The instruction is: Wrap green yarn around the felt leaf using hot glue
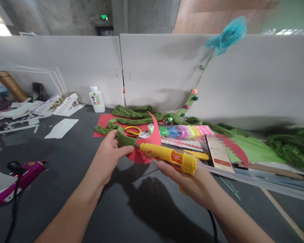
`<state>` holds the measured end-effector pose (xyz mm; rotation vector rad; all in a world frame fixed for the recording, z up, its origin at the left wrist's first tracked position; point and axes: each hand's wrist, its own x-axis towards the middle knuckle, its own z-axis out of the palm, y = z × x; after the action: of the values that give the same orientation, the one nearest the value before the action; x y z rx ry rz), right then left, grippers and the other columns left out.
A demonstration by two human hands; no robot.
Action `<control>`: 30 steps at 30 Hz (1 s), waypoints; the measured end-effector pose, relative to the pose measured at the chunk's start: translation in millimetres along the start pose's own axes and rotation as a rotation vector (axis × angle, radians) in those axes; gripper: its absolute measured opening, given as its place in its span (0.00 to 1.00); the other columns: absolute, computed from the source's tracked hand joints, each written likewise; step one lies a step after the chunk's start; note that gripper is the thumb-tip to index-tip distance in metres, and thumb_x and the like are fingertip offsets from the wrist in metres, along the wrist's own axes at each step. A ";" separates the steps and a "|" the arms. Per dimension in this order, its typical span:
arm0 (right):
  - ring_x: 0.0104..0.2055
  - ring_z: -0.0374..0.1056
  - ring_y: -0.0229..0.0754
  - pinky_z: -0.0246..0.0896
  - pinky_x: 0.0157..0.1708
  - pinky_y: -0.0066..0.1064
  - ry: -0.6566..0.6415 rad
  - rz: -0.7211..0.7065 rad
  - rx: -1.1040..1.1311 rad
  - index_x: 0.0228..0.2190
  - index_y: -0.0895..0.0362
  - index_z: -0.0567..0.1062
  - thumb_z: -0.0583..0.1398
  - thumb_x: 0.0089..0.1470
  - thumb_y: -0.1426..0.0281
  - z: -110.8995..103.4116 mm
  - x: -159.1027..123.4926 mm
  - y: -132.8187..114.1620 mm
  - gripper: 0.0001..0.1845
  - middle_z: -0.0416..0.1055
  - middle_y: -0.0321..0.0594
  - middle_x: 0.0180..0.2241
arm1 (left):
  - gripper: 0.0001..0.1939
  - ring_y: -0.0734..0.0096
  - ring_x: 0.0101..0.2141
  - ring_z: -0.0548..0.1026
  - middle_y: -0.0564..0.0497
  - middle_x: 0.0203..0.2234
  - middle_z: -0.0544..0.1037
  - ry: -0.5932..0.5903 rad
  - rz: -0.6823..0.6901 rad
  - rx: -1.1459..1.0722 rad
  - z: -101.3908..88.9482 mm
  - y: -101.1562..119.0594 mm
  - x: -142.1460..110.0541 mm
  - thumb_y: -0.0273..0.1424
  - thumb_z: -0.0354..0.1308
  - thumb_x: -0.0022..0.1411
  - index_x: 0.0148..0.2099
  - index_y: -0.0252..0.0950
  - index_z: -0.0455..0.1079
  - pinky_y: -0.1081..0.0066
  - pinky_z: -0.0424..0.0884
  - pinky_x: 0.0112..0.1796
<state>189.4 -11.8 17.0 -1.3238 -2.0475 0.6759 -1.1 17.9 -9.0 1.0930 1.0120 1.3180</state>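
My left hand [106,156] pinches the end of a red card crescent [155,135], held up above the dark table. Green yarn [126,139] is wrapped around that end, and its strand trails back to a skein behind. In my right hand [186,180] is a yellow hot glue gun [164,154], its nozzle pointing left at the edge of the wrapped yarn. Whether the nozzle touches the yarn I cannot tell. A long clear glue stick [243,179] sticks out of the gun's back. Yellow-handled scissors [132,129] lie just behind the crescent.
Green yarn skeins [134,113] and a bag of coloured clay [184,131] lie behind. A phone [219,153] leans at right beside a red card strip [234,150]. A white bottle [97,100] stands near the partition. A magenta power strip [27,173] with a black cable lies at left.
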 end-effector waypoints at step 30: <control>0.21 0.64 0.40 0.64 0.24 0.32 -0.029 -0.064 -0.045 0.26 0.54 0.74 0.53 0.55 0.61 -4.1 0.6 -1.7 0.15 0.66 0.34 0.19 | 0.17 0.70 0.31 0.75 0.54 0.30 0.77 0.007 -0.023 0.004 0.8 2.1 -2.4 0.22 0.62 0.48 0.41 0.37 0.65 0.73 0.67 0.32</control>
<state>191.2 -11.5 21.1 -1.2750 -2.1296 0.6275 -0.8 15.4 -6.8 1.0770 1.0298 1.3024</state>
